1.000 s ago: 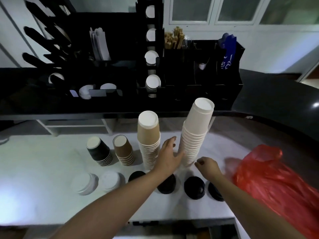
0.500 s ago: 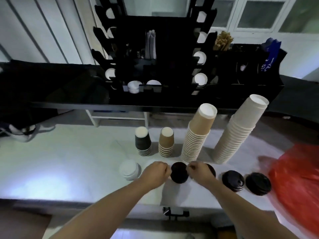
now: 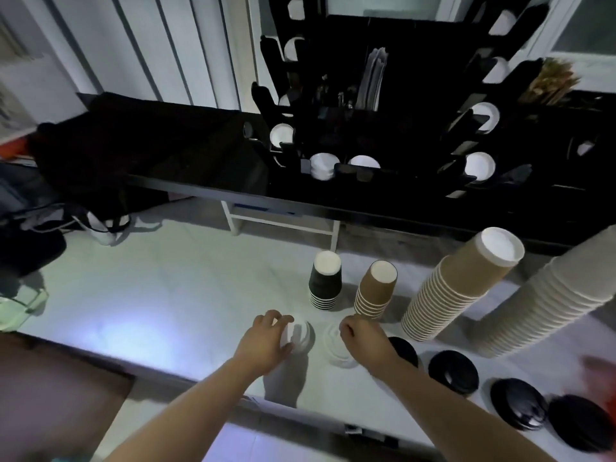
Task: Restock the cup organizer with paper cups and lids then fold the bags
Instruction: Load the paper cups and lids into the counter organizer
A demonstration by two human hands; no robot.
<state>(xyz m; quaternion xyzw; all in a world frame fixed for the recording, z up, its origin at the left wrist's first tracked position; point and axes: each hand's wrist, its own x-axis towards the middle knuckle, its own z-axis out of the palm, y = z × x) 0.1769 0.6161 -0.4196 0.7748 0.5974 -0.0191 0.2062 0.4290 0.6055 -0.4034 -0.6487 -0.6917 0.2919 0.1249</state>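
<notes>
On the white table, my left hand grips a stack of white lids from the left side. My right hand curls over a second stack of white lids just beside it. Behind them stand upside-down cup stacks: black cups, short brown cups, tall brown cups and tall white cups. Several stacks of black lids lie in a row to the right. The black cup organizer stands on the dark counter behind, with white cup bottoms showing in its slots.
A red bag shows blurred at the right edge. A dark counter runs behind the table. Dark bags and cables lie at the far left. A brown surface sits below the table's near-left edge.
Both hands shifted left along the lid row, from a black lid to the two white lid stacks. The view swung left and down too.
</notes>
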